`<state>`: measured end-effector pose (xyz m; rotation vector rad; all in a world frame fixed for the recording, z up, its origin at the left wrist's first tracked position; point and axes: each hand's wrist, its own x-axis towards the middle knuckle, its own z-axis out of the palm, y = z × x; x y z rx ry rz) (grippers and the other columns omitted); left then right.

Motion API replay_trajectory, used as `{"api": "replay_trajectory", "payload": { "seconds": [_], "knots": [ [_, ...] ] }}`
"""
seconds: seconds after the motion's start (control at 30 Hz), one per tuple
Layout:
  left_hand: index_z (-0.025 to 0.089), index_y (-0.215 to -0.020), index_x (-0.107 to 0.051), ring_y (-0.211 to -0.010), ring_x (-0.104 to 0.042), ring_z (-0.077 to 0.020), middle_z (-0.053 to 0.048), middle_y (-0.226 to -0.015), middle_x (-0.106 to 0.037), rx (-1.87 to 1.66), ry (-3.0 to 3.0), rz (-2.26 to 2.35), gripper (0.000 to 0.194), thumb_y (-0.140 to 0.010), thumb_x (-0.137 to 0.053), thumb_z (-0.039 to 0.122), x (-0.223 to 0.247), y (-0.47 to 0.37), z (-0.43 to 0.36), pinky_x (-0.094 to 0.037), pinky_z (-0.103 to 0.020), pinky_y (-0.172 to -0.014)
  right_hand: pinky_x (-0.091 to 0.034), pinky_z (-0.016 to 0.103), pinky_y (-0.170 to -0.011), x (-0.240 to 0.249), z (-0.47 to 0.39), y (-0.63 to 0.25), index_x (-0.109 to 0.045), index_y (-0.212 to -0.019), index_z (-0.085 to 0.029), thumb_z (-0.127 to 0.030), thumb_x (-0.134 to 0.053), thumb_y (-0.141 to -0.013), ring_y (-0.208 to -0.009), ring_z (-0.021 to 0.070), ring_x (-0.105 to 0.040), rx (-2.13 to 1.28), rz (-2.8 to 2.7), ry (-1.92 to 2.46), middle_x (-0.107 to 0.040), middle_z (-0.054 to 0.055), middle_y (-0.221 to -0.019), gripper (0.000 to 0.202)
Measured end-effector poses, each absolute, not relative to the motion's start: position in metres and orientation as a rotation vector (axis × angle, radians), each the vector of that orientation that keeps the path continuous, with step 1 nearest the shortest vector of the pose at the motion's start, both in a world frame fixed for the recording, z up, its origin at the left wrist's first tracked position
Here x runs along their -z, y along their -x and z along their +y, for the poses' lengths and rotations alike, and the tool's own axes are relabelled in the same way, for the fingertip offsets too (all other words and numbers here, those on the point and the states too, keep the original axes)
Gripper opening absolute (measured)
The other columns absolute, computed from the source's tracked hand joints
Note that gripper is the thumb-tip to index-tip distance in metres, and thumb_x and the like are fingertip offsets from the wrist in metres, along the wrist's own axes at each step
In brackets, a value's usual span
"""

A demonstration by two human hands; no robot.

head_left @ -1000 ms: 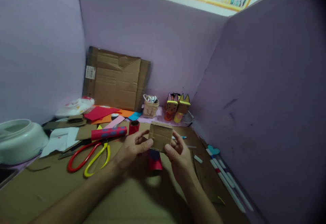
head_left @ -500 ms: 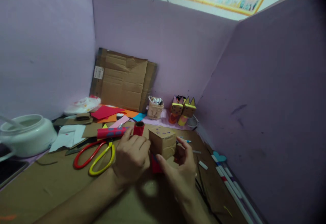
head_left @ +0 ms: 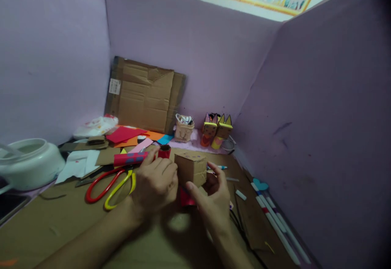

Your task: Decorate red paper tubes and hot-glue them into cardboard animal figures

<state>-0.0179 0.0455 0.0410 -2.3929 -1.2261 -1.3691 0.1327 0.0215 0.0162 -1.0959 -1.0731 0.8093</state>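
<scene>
In the head view, my right hand (head_left: 214, 197) grips a small brown cardboard box (head_left: 191, 169), thumb at its lower front and fingers on its right side. Faint purple marks show on the box's top. Under the box is a red piece (head_left: 187, 197), partly covered. My left hand (head_left: 157, 183) is closed at the box's left side, its index finger partly raised; what its fingers hold, if anything, is hidden. Just behind that hand stands a short red tube (head_left: 164, 151). A red roll with purple spots (head_left: 130, 159) lies to its left, beside scissors (head_left: 120, 185) with red and yellow handles.
A white pot (head_left: 32, 165) stands at the left. Coloured paper (head_left: 125, 134) and a cardboard sheet (head_left: 143, 98) are at the back, near a small basket (head_left: 184, 128) and crowned cardboard figures (head_left: 224, 130). Markers (head_left: 276, 216) lie along the right wall.
The view has shifted slightly. The box shows less of its top face than before, and both hands keep nearly the same places around it.
</scene>
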Motion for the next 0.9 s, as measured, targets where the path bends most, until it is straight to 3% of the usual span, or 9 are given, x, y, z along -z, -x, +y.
{"api": "replay_trajectory", "payload": {
  "seconds": [0.1,0.2,0.37,0.53,0.73,0.9],
  "knots": [
    [0.023,-0.066,-0.058,-0.065,-0.053,-0.0196,-0.003,-0.064,-0.06,1.399,2.27,-1.217,0.014,-0.072,-0.054,0.011,-0.045,0.019,0.05,-0.037,-0.044,-0.094,-0.053,0.038,-0.08,-0.021,0.024,-0.135,-0.041,-0.115,-0.02,-0.033,-0.076,-0.058,-0.088,0.0246,-0.068,-1.006,-0.941,1.029,-0.07,0.008,-0.092,0.068],
    [0.022,-0.066,-0.052,-0.067,-0.052,-0.0194,-0.003,-0.064,-0.057,1.482,2.144,-1.315,0.012,-0.073,-0.052,0.013,-0.051,0.024,0.055,-0.042,-0.036,-0.078,-0.053,0.034,-0.075,-0.023,0.026,-0.139,-0.043,-0.113,-0.018,-0.038,-0.078,-0.056,-0.081,0.0224,-0.068,-1.076,-0.82,1.022,-0.069,0.003,-0.078,0.07],
    [0.022,-0.057,-0.036,-0.058,-0.043,-0.0164,0.001,-0.057,-0.044,1.462,2.205,-1.534,0.018,-0.072,-0.044,0.016,-0.058,0.032,0.053,-0.032,-0.029,-0.057,-0.052,0.028,-0.069,-0.021,0.028,-0.142,-0.044,-0.114,-0.019,-0.039,-0.08,-0.058,-0.072,0.0153,-0.066,-1.137,-0.701,0.955,-0.065,-0.003,-0.072,0.07],
    [0.021,-0.06,-0.035,-0.052,-0.04,-0.0144,0.002,-0.054,-0.042,1.274,2.316,-1.785,0.02,-0.08,-0.036,0.023,-0.053,0.029,0.048,-0.024,-0.029,-0.054,-0.052,0.028,-0.071,-0.019,0.027,-0.142,-0.045,-0.114,-0.019,-0.037,-0.081,-0.06,-0.069,0.0129,-0.065,-1.155,-0.676,0.91,-0.065,-0.004,-0.073,0.067],
    [0.02,-0.051,-0.031,-0.048,-0.036,-0.0121,0.004,-0.048,-0.033,1.319,2.305,-1.942,0.04,-0.085,-0.036,0.04,-0.052,0.022,0.052,-0.022,-0.027,-0.052,-0.052,0.028,-0.073,-0.02,0.028,-0.143,-0.046,-0.115,-0.02,-0.036,-0.081,-0.061,-0.072,0.0133,-0.065,-1.15,-0.684,0.871,-0.065,-0.003,-0.076,0.066],
    [0.019,-0.062,-0.05,-0.054,-0.044,-0.0122,0.003,-0.055,-0.045,1.398,2.404,-1.918,0.033,-0.085,-0.041,0.041,-0.054,0.016,0.047,-0.028,-0.025,-0.055,-0.052,0.029,-0.068,-0.028,0.034,-0.156,-0.046,-0.114,-0.022,-0.036,-0.079,-0.061,-0.075,0.0155,-0.066,-0.985,-0.677,0.86,-0.066,0.001,-0.089,0.064]
  ]
}}
